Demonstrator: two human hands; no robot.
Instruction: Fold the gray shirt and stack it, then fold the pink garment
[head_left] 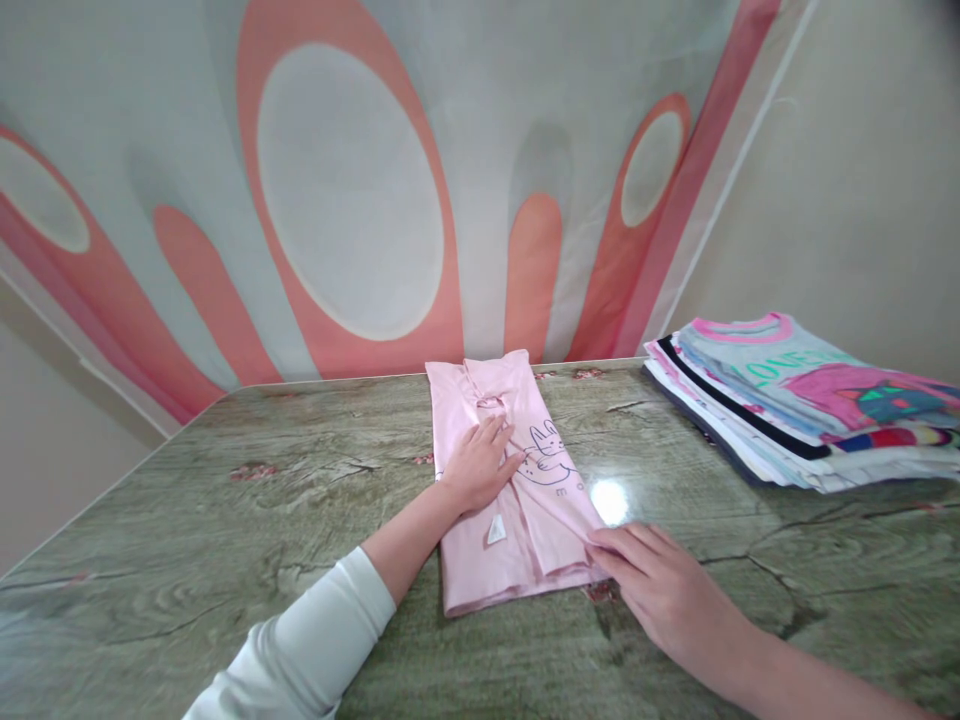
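A pink shirt (480, 575) lies partly folded on the table, its sides turned in toward the middle. A dark line drawing of a rabbit shows on its right flap, and a small white tag sits near the lower middle. My left hand (480, 465) rests flat on the shirt just below the neckline, fingers stretched out. At the lower right corner my right hand (649, 575) pinches the edge of the cloth between thumb and fingers.
A stack of folded shirts (780, 400) stands on the right of the wood-patterned table (225, 560). The top one is grey with a pink collar and a colourful print. Behind the table hangs a backdrop (487, 200) with coral shapes.
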